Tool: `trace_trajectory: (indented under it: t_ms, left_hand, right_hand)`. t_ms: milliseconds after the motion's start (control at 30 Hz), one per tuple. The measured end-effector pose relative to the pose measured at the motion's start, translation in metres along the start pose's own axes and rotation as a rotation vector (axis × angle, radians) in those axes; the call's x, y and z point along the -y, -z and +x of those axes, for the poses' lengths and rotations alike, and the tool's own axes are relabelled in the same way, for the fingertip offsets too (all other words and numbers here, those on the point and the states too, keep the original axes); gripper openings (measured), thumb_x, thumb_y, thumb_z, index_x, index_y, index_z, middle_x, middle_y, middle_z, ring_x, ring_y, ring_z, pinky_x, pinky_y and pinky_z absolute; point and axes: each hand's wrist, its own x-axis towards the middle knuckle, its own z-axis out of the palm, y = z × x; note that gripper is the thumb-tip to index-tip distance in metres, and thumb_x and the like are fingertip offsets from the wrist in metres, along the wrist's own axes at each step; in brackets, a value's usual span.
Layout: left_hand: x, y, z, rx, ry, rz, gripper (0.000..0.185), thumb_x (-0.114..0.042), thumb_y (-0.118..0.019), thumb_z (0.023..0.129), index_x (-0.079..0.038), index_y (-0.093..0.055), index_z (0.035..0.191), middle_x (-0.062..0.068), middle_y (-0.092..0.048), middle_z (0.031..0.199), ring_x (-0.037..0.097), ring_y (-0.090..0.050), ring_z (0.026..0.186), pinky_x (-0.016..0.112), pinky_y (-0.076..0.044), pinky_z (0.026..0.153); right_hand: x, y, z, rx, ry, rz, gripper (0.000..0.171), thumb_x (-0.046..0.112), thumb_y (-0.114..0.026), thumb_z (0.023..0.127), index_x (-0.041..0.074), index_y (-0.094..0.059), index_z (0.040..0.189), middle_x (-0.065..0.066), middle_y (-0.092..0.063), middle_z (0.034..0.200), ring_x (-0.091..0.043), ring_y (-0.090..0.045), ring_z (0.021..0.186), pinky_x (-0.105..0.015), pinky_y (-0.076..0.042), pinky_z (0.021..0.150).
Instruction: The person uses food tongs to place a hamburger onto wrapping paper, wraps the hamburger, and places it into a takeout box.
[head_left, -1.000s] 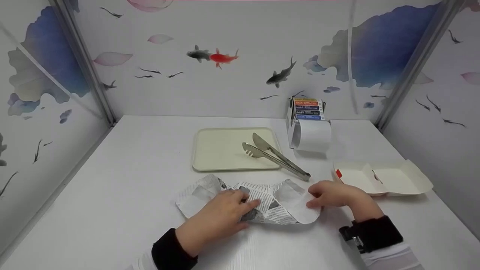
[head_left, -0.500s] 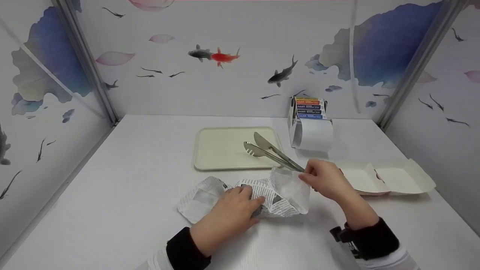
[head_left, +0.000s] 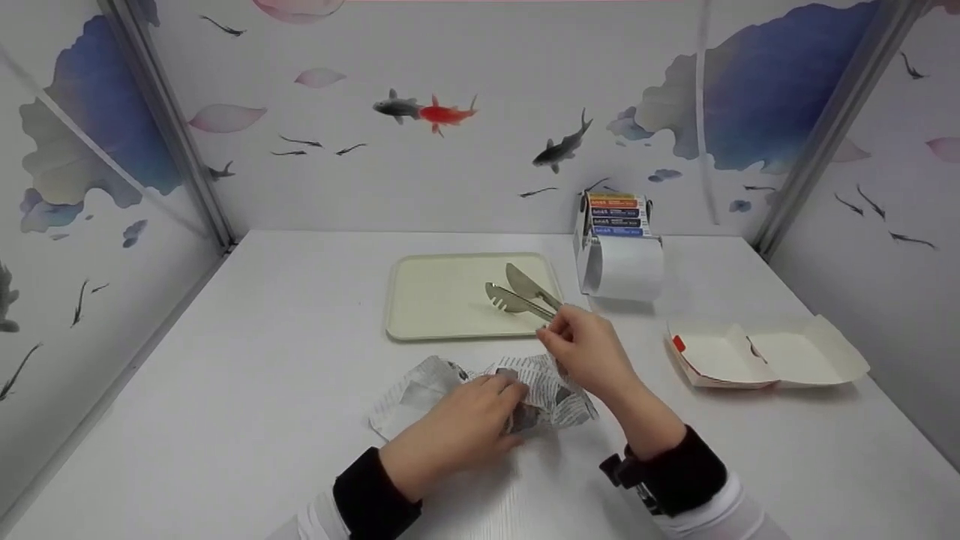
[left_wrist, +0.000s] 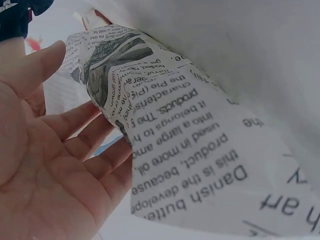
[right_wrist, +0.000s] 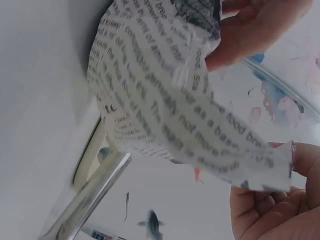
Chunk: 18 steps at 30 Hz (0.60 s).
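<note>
Newsprint-patterned wrapping paper, crumpled and folded up in the middle, lies in front of me in the head view. My right hand pinches its raised right end between thumb and fingers. In the right wrist view that paper end is stretched toward the right hand. My left hand rests on the middle of the paper. Its fingers lie fairly straight against the paper in the left wrist view, thumb apart. Whatever the folds may cover is hidden.
Beyond the paper is a pale tray with metal tongs lying across its right corner, their handles hidden by the right hand. An unfolded carton sits at the right. A rack of small boxes with a white roll stands behind.
My right hand has lifted the paper's right end and drawn it leftward, toward the middle. The left hand has stayed on the paper, shifting slightly right.
</note>
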Motion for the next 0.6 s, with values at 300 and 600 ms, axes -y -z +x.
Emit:
trace_trajectory:
  t_ms: [300,600]
  left_hand:
    - [0.027,0.005,-0.001,0.091,0.04,-0.39,0.038,-0.021,-0.07,0.098,-0.01,-0.068,0.134,0.008,-0.068,0.14,0.026,-0.066,0.13,0.041,-0.053,0.113]
    - [0.032,0.004,-0.005,0.089,0.036,-0.329,0.039,-0.026,-0.07,0.099,-0.02,-0.071,0.138,0.007,-0.066,0.138,0.024,-0.069,0.12,0.039,-0.058,0.104]
  right_hand:
    - [-0.014,-0.001,0.005,0.378,0.017,0.234,0.021,0.013,-0.066,0.102,-0.007,-0.066,0.099,0.005,-0.058,0.074,-0.007,-0.06,0.069,-0.019,-0.056,0.066]
    - [-0.035,0.03,-0.003,0.604,0.193,0.148,0.023,0.012,-0.069,0.101,-0.005,-0.069,0.116,-0.017,-0.073,0.115,-0.016,-0.072,0.108,-0.024,-0.059,0.098]
